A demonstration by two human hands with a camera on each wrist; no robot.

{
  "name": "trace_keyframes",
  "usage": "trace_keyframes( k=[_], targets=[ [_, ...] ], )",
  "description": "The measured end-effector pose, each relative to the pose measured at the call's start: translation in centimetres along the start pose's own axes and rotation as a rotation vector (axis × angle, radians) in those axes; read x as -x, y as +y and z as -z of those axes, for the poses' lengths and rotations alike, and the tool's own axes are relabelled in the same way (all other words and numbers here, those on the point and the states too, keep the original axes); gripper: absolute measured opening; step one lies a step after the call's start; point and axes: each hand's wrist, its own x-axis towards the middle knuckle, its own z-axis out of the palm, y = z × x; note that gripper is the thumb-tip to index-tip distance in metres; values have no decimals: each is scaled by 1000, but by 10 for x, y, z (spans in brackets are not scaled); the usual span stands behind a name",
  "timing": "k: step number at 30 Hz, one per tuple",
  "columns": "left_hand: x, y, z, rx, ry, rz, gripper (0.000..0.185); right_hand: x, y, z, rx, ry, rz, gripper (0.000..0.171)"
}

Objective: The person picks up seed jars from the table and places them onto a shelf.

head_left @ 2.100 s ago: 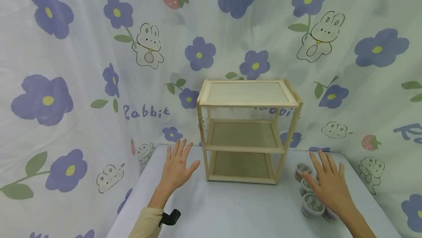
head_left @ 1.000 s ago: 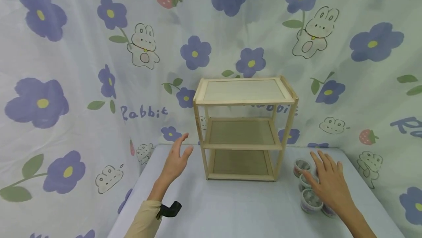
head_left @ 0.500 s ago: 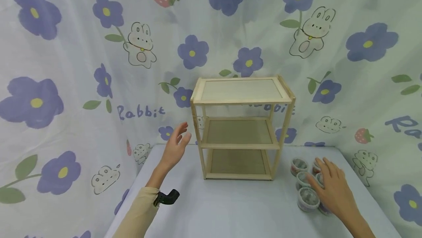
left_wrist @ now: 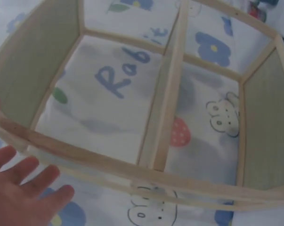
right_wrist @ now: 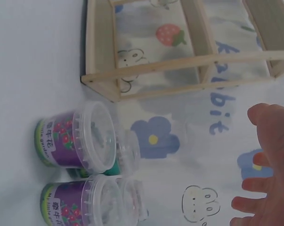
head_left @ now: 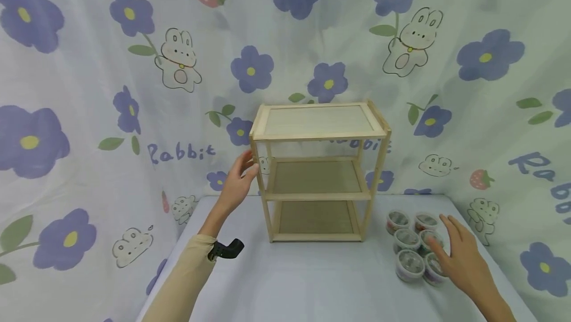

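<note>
A three-tier wooden rack stands at the back middle of the white table. My left hand is raised beside the rack's front left post at middle-shelf height, fingers straight; whether it touches the post I cannot tell. In the left wrist view the left hand lies open just below the rack's frame. To the right of the rack sit several small clear-lidded tubs with purple labels. My right hand hovers open over their right side, fingers spread. The right wrist view shows the tubs apart from the fingertips.
A flower-and-rabbit printed cloth hangs behind and on both sides of the table. A black strap piece sits on my left wrist over a beige sleeve. The table's left edge drops off near my left forearm.
My left hand rose from the table and moved right to the rack's front left post. My right hand shifted slightly right above the tubs, uncovering some. The head view turned a little.
</note>
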Motion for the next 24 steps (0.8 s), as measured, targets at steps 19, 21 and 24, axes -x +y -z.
trace_keyframes(
  k=[19, 21, 24],
  targets=[
    [-8, 33, -16, 99, -48, -45, 30, 32, 47, -16, -99, 107, -42, 58],
    [-9, 31, -16, 93, -33, -52, 31, 35, 52, -22, -131, 99, -60, 60],
    [-10, 29, -16, 97, -35, -54, 30, 40, 58, -31, -181, 86, -92, 64]
  ],
)
